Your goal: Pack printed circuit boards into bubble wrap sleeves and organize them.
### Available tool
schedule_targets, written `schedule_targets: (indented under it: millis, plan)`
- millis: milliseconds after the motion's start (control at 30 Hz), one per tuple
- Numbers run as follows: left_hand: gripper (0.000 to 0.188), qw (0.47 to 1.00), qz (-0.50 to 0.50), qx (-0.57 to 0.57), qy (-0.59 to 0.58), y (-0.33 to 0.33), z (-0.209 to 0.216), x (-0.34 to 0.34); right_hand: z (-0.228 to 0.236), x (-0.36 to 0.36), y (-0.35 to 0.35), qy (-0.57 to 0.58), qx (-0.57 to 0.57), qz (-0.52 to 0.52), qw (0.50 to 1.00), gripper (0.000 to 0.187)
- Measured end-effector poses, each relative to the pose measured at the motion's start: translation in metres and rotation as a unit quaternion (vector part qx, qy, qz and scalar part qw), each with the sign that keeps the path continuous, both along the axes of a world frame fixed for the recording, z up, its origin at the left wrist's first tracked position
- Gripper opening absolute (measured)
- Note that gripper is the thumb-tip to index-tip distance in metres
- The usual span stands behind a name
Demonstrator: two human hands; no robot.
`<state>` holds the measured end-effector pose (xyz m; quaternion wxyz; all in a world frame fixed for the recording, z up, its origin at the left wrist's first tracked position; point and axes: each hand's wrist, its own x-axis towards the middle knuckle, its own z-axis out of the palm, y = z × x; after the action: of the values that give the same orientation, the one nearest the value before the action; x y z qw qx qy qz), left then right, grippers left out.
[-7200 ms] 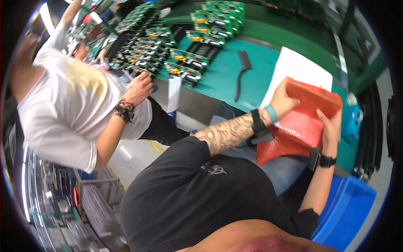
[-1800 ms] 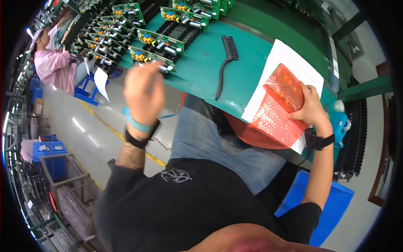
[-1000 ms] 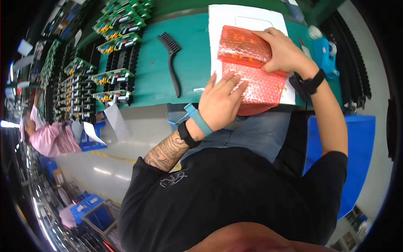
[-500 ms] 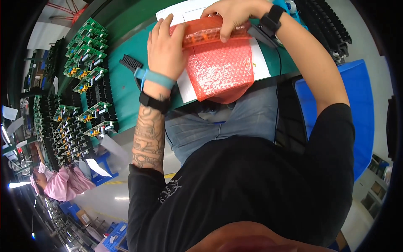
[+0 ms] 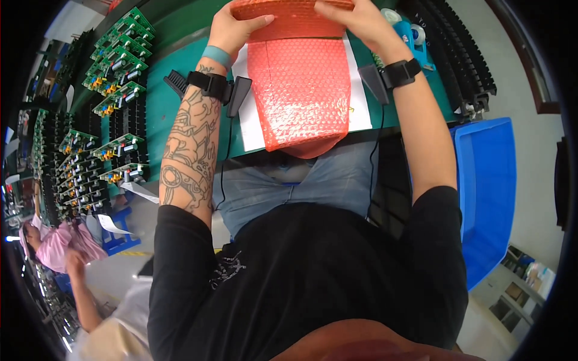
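Red bubble wrap [image 5: 301, 96] lies over white paper [image 5: 251, 129] at the near edge of the green bench, its near end hanging past the edge. At its far end is a thicker folded section [image 5: 295, 25]; whatever is inside cannot be made out. My left hand [image 5: 232, 29] grips the left end of this section, thumb across the top. On the right end my right hand [image 5: 356, 23] is closed in the same way, its thumb pressing on the wrap. The far fingers of both hands are partly hidden or cut off by the picture's edge.
Green circuit boards [image 5: 123, 66] stand in black racks on the left. A black brush [image 5: 176, 83] lies beside my left forearm. At right are a blue tape dispenser [image 5: 416, 39], black racks [image 5: 451, 54] and a blue bin [image 5: 484, 192]. Other people are at lower left.
Both hands have moved farther away with the folded section, and more flat wrap shows in front of it. A second person's arm has come into view at lower left.
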<state>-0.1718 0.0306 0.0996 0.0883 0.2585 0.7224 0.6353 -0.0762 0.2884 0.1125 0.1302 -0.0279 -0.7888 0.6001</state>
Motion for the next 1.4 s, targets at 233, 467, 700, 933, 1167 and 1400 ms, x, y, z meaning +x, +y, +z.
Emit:
schedule_targets:
  millis: [233,467,700,933,1167,1400]
  plan:
    - [0.056,0.904,-0.176,0.378,-0.091,0.007,-0.057,-0.021,-0.010,-0.012,-0.006,0.110,-0.007,0.055,0.992,0.058]
    - [0.078,0.984,0.048,0.141,0.101,0.007,-0.051,-0.004,-0.001,-0.006,-0.018,0.113,0.006,0.050,0.992,0.059]
    - [0.093,0.845,0.238,-0.221,0.426,-0.005,0.025,0.042,-0.025,-0.014,0.014,0.120,0.194,0.025,0.973,0.068]
    - [0.063,0.730,0.162,-0.324,0.579,0.011,0.034,0.011,-0.009,-0.005,0.004,0.119,0.282,0.011,0.952,0.071]
    - [0.059,0.784,0.061,-0.422,0.452,0.022,0.034,0.004,0.029,0.006,-0.019,0.082,0.576,-0.084,0.809,0.080]
    - [0.054,0.778,0.087,-0.391,0.483,0.022,0.029,0.010,0.059,-0.014,-0.047,-0.032,0.543,0.027,0.839,0.089]
